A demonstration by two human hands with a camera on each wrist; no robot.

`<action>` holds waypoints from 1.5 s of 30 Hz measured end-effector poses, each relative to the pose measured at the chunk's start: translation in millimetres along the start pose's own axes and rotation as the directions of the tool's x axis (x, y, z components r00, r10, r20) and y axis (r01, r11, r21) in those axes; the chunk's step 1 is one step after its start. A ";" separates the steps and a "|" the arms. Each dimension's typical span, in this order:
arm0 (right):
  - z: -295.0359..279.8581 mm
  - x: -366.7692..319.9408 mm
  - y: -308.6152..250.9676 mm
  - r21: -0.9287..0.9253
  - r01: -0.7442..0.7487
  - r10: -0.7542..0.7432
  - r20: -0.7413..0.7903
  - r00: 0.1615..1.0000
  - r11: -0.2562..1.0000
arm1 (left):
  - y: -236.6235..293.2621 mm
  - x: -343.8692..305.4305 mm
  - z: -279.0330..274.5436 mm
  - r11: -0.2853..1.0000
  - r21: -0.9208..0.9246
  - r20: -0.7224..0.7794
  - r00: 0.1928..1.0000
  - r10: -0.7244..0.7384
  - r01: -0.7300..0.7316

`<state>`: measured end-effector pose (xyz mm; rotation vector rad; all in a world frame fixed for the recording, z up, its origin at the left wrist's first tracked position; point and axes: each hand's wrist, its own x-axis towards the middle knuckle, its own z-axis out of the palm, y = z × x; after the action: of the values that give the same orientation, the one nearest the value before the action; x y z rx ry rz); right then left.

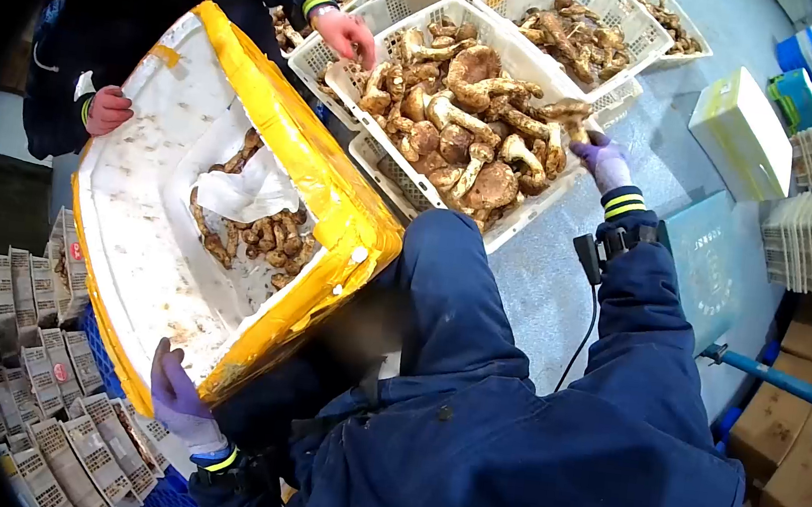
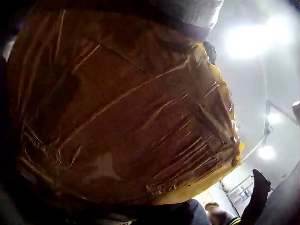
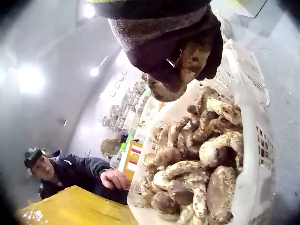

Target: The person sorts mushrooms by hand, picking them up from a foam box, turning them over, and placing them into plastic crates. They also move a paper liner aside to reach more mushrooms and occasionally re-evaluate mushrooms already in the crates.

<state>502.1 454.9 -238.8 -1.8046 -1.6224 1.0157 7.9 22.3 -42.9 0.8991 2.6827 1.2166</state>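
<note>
My right hand (image 1: 605, 162), in a purple glove, holds a mushroom (image 3: 194, 58) with a pale, dirt-specked stem above the near right end of a white plastic crate (image 1: 527, 229). Heaped in that crate are many brown-capped mushrooms (image 3: 182, 164). At the near corner of a tilted white foam box (image 1: 144, 224) wrapped in yellow tape, my gloved left hand (image 1: 181, 400) grips the rim. Inside the box lie a cluster of smaller mushrooms (image 1: 277, 239) and a crumpled white sheet (image 1: 248, 186). The left wrist view is mostly the box's taped outside (image 2: 117, 117).
Another person (image 3: 70, 171) faces me, one hand (image 1: 107, 109) at the foam box, the other (image 1: 348, 35) by the crate. More mushroom crates (image 1: 639, 55) stand behind. To the right are a blue platform scale (image 1: 700, 262) and a white box (image 1: 743, 132); stacked baskets (image 1: 63, 365) stand left.
</note>
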 end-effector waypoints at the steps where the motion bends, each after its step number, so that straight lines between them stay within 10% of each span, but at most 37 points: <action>1: 3.0 -4.0 6.4 0.018 -0.068 0.067 0.043 0.997 0.998 | -0.3 -0.2 0.6 1.000 0.001 -0.001 1.000 -0.010 0.010; 7: 69.4 -12.6 -20.7 0.251 -0.159 0.132 0.118 0.984 0.955 | 3.8 -1.5 -0.2 1.000 0.026 -0.020 1.000 -0.016 0.017; 12: 106.4 -53.5 -35.6 -0.074 0.028 -0.033 -0.061 0.998 0.997 | 11.1 -3.3 2.0 1.000 0.002 -0.034 0.999 -0.029 0.029; 21: 54.7 -65.6 -66.4 -0.384 0.621 -0.393 0.525 0.755 0.683 | 5.9 -2.2 0.9 1.000 0.017 -0.044 0.999 0.010 -0.010; 27: 76.0 -52.2 -60.7 -0.450 0.796 -0.303 0.755 0.581 0.405 | 5.2 -2.4 1.4 1.000 -0.011 -0.050 0.998 -0.023 0.022; 29: 80.6 -58.4 -61.6 -0.577 0.731 -0.156 0.736 0.659 0.366 | 8.1 -3.7 2.3 1.000 0.006 -0.072 0.997 0.003 -0.002; 32: 79.9 -72.8 -39.1 -0.621 0.651 -0.472 0.459 0.753 0.436 | 10.5 -3.0 0.6 0.999 0.033 -0.055 0.998 0.021 -0.019; 35: 70.4 -97.7 -58.7 -0.669 0.504 -0.345 0.369 0.863 0.547 | 8.0 -1.9 1.2 0.999 0.047 -0.046 0.999 0.021 -0.019; 45: 72.4 -121.4 -70.6 -0.596 0.557 -0.461 0.324 0.826 0.579 | 2.0 -1.1 -3.0 0.998 0.002 -0.021 0.998 0.067 -0.067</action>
<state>400.8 339.1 -203.0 -1.4653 -2.6434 0.2710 8.9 20.8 -39.6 0.9894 2.6906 1.2437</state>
